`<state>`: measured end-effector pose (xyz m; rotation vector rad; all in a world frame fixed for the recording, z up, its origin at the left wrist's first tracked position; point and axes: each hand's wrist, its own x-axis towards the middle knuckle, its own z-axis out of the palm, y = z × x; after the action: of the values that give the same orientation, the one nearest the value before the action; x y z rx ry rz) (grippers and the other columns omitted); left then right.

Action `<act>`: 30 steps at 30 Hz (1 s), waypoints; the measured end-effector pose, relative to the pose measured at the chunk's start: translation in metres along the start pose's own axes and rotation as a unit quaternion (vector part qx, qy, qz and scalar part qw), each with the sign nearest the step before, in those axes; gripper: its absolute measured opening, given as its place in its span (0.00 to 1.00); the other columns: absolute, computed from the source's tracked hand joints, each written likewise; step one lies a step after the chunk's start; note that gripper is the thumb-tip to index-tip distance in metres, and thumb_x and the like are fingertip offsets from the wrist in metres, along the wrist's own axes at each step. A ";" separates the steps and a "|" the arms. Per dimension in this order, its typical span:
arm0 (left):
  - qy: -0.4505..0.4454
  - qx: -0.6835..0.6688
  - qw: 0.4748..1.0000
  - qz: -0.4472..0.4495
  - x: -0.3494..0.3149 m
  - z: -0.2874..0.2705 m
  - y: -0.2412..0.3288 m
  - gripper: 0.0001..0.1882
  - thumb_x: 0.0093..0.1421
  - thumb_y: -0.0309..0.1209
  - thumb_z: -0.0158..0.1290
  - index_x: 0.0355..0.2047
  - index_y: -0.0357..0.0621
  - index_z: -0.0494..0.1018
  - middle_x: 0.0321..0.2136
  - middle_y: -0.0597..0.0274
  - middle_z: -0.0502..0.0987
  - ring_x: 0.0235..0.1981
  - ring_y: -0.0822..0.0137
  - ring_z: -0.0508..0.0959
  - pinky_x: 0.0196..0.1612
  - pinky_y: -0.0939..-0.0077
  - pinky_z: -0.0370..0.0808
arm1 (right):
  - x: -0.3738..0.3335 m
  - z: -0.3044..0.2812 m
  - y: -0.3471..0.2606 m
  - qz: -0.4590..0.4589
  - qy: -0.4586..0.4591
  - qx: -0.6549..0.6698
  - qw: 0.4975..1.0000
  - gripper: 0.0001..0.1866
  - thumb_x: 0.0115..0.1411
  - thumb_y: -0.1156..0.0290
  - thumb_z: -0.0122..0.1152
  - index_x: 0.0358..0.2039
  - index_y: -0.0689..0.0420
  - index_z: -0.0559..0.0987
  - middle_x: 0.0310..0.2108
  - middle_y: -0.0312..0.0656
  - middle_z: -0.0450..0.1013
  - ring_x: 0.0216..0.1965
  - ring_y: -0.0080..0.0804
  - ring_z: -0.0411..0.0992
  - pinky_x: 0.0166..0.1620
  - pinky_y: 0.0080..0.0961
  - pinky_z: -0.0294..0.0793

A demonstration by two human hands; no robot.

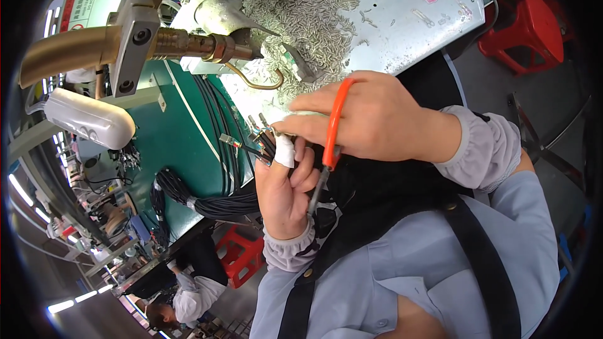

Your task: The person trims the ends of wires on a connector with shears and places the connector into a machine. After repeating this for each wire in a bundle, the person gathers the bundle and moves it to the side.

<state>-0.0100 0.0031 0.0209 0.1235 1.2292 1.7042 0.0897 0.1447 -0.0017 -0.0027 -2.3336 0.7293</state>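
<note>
My left hand (282,198), with white tape (284,151) on one finger, is closed around several black cables (266,145). Small metal connector ends (261,120) stick out past its fingers, and one connector (231,141) with coloured wires points off to the side. My right hand (380,119) reaches across from the right, its fingertips close to the connector ends. Orange-handled scissors (336,122) hang on my right hand, the handle loop over the fingers and the metal blade pointing down past my left palm. What the right fingertips pinch, if anything, is hidden.
A brass torch-like pipe (188,44) with a bent thin tip (264,85) stands just beyond my hands. Small silvery pieces (314,19) heap on the white tabletop (402,31). Bundled black cable (220,205) lies on the green mat (179,144). Red stools (524,34) stand nearby; another person (191,301) sits behind.
</note>
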 end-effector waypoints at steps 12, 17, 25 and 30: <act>-0.104 -0.095 0.986 -0.084 -0.005 -0.012 0.003 0.12 0.54 0.23 0.45 0.40 0.38 0.61 0.26 0.63 0.65 0.12 0.80 0.56 0.12 0.90 0.49 | -0.007 0.005 0.007 -0.135 0.066 -0.071 0.986 0.06 0.46 0.69 0.53 0.27 0.53 0.73 0.26 0.33 0.71 0.31 0.27 0.72 0.28 0.20 0.67; 0.004 0.067 0.997 0.034 -0.010 0.002 -0.004 0.09 0.51 0.21 0.48 0.34 0.36 0.64 0.20 0.64 0.65 0.10 0.79 0.56 0.11 0.89 0.51 | -0.010 0.010 -0.003 -0.010 0.071 0.049 0.996 0.06 0.45 0.71 0.57 0.25 0.55 0.72 0.25 0.35 0.71 0.27 0.28 0.72 0.25 0.21 0.67; 0.119 0.278 0.914 0.269 -0.005 0.013 -0.023 0.09 0.48 0.19 0.53 0.30 0.37 0.66 0.20 0.66 0.67 0.15 0.80 0.64 0.18 0.91 0.59 | -0.011 0.024 -0.016 0.064 0.145 0.052 0.986 0.06 0.46 0.75 0.58 0.24 0.57 0.70 0.26 0.38 0.71 0.25 0.31 0.71 0.27 0.21 0.69; 0.138 0.283 0.901 0.299 -0.002 0.009 -0.029 0.09 0.47 0.19 0.54 0.30 0.36 0.67 0.22 0.67 0.68 0.20 0.80 0.67 0.25 0.91 0.62 | -0.020 0.030 -0.013 0.224 0.089 0.321 0.916 0.04 0.51 0.76 0.54 0.27 0.60 0.69 0.30 0.39 0.71 0.26 0.24 0.71 0.27 0.19 0.69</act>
<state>0.0145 0.0074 0.0039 0.6896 2.0356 1.8525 0.0889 0.1147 -0.0255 -0.3077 -1.8324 1.6256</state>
